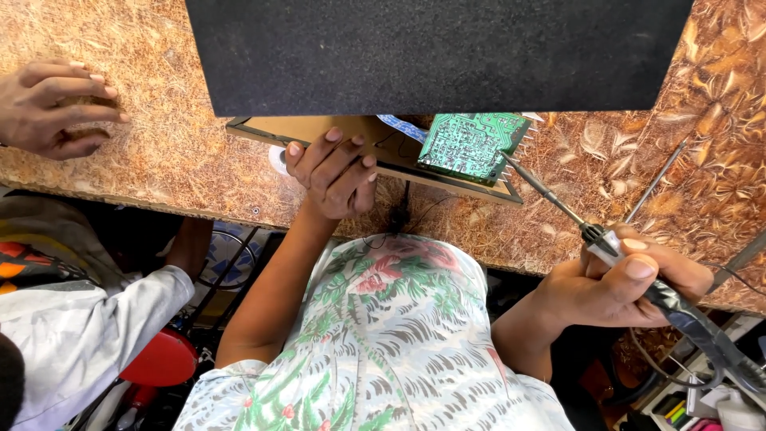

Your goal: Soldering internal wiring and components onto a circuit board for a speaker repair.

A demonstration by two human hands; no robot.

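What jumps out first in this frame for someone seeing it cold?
The green circuit board at top centre, lying in a flat tan frame on the brown leaf-patterned table. The right hand grips a soldering iron whose tip reaches the board's edge, while the left hand rests on the frame. Another person's hand lies on the table at far left, and a large black panel fills the top.

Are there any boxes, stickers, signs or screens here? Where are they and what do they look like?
No real packages, signs or lit screens show.
Green circuit board: on the mottled brown table, squarish, pale printed lines.
Black panel: top middle, large, flat, blank.
Small white round thing: beside the left hand, too small to tell.
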